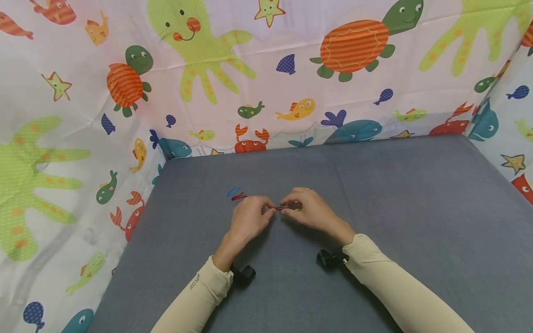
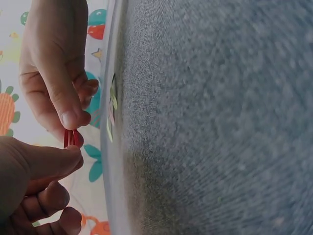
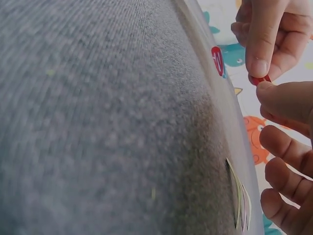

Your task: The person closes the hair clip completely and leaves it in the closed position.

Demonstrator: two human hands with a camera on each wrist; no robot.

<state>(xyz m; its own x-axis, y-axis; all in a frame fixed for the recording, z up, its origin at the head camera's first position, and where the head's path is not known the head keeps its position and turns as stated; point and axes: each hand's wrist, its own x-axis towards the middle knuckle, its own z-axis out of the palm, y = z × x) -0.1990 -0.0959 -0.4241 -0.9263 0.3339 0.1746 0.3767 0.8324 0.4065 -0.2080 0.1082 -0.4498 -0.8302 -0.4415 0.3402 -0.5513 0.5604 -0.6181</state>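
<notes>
A thin red loop, looking like a rubber band, is stretched across the small gap between my two hands near the middle of the table. My left hand pinches one end of it between thumb and forefinger. The other end is pinched by the thumb and forefinger of my right hand; its remaining fingers are loosely bent in the right wrist view. Just beyond the left hand lie a blue loop and another red loop. Thin yellow-green and pinkish strands lie by the right hand, mostly hidden by it from above.
A grey cloth-covered table spreads beneath both hands. Printed curtains with sea animals stand along its back and sides. Black wrist devices sit at both cuffs.
</notes>
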